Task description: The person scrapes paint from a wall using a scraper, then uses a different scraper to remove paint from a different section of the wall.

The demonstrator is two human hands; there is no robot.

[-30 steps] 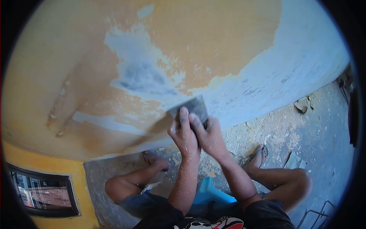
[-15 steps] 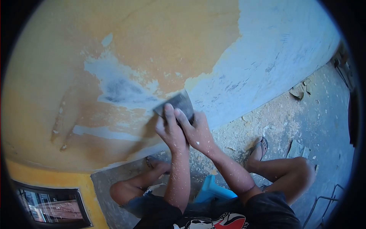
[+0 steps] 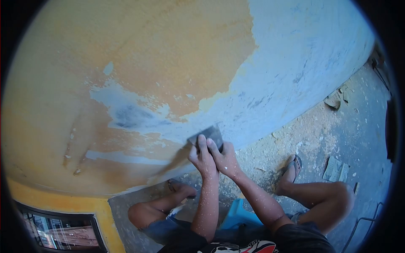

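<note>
A grey flat scraper (image 3: 211, 135) lies against the lower part of the wall (image 3: 177, 46), where yellow-orange paint meets a bare pale area. My left hand (image 3: 204, 159) grips it from the left, thumb or finger up on the blade. On its right side my right hand (image 3: 225, 158) holds the same scraper, the two hands pressed together. The handle is hidden by the hands. Pale paint flakes dot both forearms.
Paint chips litter the floor (image 3: 291, 137) along the wall's base. A blue plastic stool (image 3: 238, 214) is beneath me, between my sandalled feet. Farther right are a folded paper (image 3: 336, 169), a brown scrap (image 3: 333, 101) and a metal frame (image 3: 363, 221). A dark-framed window (image 3: 63, 230) is lower left.
Both hands and the scraper have moved down and slightly right, off the edge of the orange paint onto the pale area. The view has shifted a little.
</note>
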